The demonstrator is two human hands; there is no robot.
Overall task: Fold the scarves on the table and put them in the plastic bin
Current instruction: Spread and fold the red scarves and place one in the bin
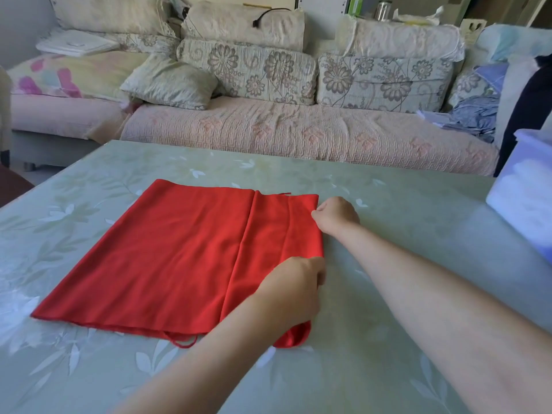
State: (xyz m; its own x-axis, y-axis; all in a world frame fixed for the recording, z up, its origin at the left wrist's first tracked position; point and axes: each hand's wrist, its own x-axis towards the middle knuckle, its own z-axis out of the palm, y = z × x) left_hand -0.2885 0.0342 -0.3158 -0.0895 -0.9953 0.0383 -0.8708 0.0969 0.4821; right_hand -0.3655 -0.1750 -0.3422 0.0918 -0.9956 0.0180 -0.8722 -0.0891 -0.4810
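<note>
A red scarf [179, 252] lies flat on the pale green table [388, 294], folded into a rough rectangle with a narrower layer on its right side. My right hand [336, 215] pinches the scarf's right edge near the far corner. My left hand [294, 289] grips the same right edge nearer to me, fingers curled over the cloth. The translucent plastic bin [525, 198] stands at the table's right edge with something white inside.
A long sofa [298, 130] with floral cushions runs behind the table. Bluish clothes [478, 112] are heaped at its right end. A loose thread trails from the scarf's near edge. The table's near and left areas show bare surface.
</note>
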